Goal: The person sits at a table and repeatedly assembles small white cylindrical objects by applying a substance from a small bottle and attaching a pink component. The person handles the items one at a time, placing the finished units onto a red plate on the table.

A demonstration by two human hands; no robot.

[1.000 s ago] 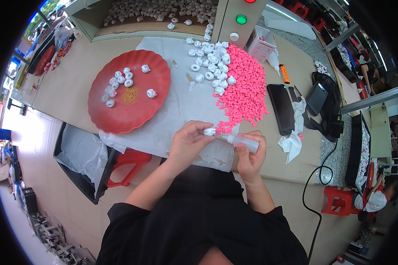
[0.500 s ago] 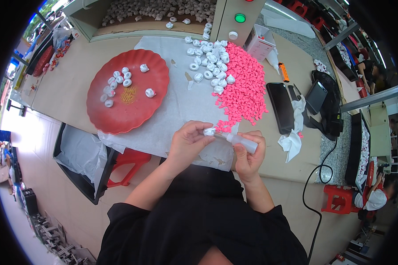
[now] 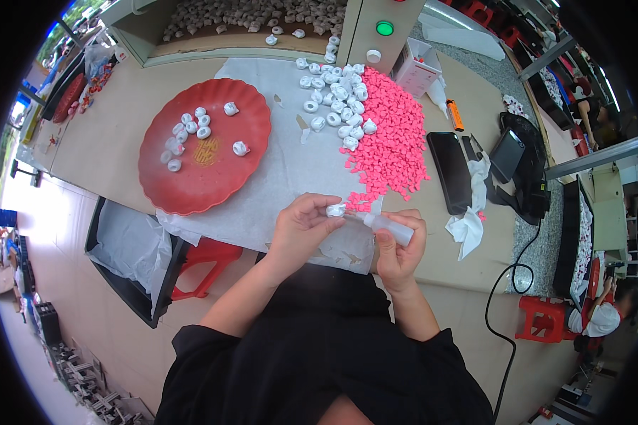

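Note:
Between the thumb and fingers of my left hand (image 3: 299, 234) is a small white rounded piece (image 3: 335, 211). My right hand (image 3: 403, 253) is closed round a translucent squeeze bottle (image 3: 391, 229), its thin nozzle pointing left at the white piece; whether the tip touches it is hard to tell. Just beyond my hands spreads a pile of small pink pieces (image 3: 386, 134), with a cluster of white rounded pieces (image 3: 339, 95) along its left side. A red scalloped plate (image 3: 230, 180) on the left carries several more white pieces. White paper (image 3: 294, 166) lies under much of this.
A black phone (image 3: 449, 170), an orange lighter-like object (image 3: 455, 116), crumpled white tissue (image 3: 468, 227) and a black bag (image 3: 535, 170) lie to the right. At the back stands an open-fronted cabinet (image 3: 138, 46) full of white pieces. A paper-lined black tray (image 3: 131, 248) sits lower left, beside a red stool (image 3: 209, 262).

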